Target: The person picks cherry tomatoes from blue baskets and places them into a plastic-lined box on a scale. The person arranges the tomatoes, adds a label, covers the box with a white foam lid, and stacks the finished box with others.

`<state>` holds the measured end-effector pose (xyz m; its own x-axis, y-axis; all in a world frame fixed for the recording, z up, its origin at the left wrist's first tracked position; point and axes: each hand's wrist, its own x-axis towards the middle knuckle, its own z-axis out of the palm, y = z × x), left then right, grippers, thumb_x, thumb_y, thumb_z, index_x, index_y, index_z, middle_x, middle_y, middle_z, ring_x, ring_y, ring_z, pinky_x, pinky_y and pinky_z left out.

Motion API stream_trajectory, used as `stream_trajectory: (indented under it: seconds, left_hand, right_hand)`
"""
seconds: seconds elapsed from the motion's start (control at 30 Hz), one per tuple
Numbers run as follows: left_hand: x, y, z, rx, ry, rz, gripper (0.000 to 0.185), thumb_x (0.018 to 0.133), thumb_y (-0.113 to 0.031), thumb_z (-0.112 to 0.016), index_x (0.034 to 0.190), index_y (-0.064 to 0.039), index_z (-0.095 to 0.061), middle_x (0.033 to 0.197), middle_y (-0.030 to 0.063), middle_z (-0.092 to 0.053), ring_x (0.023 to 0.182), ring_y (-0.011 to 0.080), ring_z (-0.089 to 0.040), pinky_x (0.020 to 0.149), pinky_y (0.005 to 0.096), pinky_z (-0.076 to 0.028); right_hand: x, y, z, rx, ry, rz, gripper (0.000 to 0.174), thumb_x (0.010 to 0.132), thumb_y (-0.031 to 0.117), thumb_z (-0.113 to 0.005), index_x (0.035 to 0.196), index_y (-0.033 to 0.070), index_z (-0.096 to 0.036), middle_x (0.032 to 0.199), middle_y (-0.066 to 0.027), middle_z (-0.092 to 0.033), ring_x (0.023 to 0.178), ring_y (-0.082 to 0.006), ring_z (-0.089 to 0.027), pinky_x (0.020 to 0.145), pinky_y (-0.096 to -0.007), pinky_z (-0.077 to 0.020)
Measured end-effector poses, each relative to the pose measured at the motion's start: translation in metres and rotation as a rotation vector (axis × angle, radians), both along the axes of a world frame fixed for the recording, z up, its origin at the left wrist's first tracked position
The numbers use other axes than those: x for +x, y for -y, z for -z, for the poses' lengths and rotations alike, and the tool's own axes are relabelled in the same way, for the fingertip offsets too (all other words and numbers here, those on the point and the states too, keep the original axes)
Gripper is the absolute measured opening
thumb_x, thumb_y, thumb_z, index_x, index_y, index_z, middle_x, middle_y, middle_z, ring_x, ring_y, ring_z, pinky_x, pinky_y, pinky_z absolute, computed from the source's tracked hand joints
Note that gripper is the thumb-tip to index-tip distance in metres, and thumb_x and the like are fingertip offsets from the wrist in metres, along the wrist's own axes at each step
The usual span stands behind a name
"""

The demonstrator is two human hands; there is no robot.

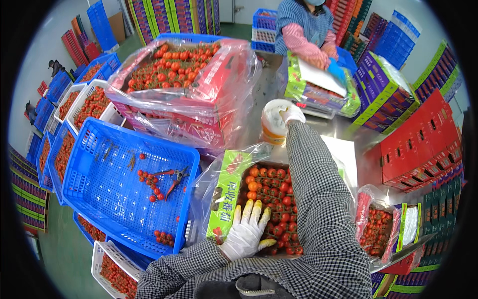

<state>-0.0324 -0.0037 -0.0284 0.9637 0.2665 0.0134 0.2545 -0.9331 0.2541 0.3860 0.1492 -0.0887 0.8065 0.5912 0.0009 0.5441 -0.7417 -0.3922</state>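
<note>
My left hand [244, 236], in a white glove with yellow-stained fingertips, rests spread over the near left part of a carton of cherry tomatoes on the vine [277, 209]. The carton has a green printed flap [224, 198] and a clear plastic liner around it. My right hand [293, 113], gloved too, reaches forward into the mouth of a white plastic tub [269, 112] with an orange lower part. Its fingers are partly hidden there, so whether they grip something does not show. A white sheet [341, 153] lies beside my right sleeve.
A blue crate [127, 179] at left holds pruning shears [174, 179] and a few loose tomatoes. Beyond it stands a filled red carton [220, 123] in plastic. Across the steel table, a person with blue gloves [337, 71] handles a purple carton [321, 93]. Red cartons [422, 138] are stacked at right.
</note>
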Motion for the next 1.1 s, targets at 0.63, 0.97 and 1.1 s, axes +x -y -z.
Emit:
stream_trajectory:
  seconds: [0.63, 0.97, 1.1]
  left_hand:
    - [-0.012, 0.024, -0.003, -0.026, -0.032, 0.0, 0.074, 0.079, -0.055, -0.066, 0.14, -0.017, -0.047, 0.149, 0.0214, -0.031, 0.14, 0.0447, -0.023, 0.107, 0.0662, -0.021]
    - [0.027, 0.028, -0.005, 0.038, 0.113, -0.02, 0.062, 0.091, -0.045, -0.056, 0.143, -0.014, -0.041, 0.146, 0.0167, -0.039, 0.139, 0.0367, -0.03, 0.109, 0.0647, -0.02]
    - [0.037, 0.029, 0.003, 0.108, 0.019, 0.045, 0.061, 0.094, -0.047, -0.05, 0.146, -0.017, -0.038, 0.148, 0.0148, -0.039, 0.14, 0.0333, -0.032, 0.11, 0.0635, -0.02]
  right_hand:
    - [-0.159, 0.243, -0.127, -0.299, -0.884, -0.674, 0.018, 0.088, 0.017, -0.064, 0.092, -0.001, -0.064, 0.072, -0.0068, -0.068, 0.054, -0.0091, -0.057, 0.051, -0.0265, -0.0457]
    - [-0.188, 0.294, -0.084, 0.033, 0.21, -0.462, 0.019, 0.087, 0.02, -0.061, 0.102, 0.01, -0.067, 0.104, -0.0112, -0.067, 0.099, -0.0295, -0.062, 0.084, -0.0401, -0.0508]
    - [-0.196, 0.293, -0.065, -0.125, 0.286, -0.575, 0.045, 0.094, 0.025, -0.051, 0.138, 0.017, -0.047, 0.142, -0.0117, -0.046, 0.13, -0.0317, -0.044, 0.105, -0.0465, -0.0388]
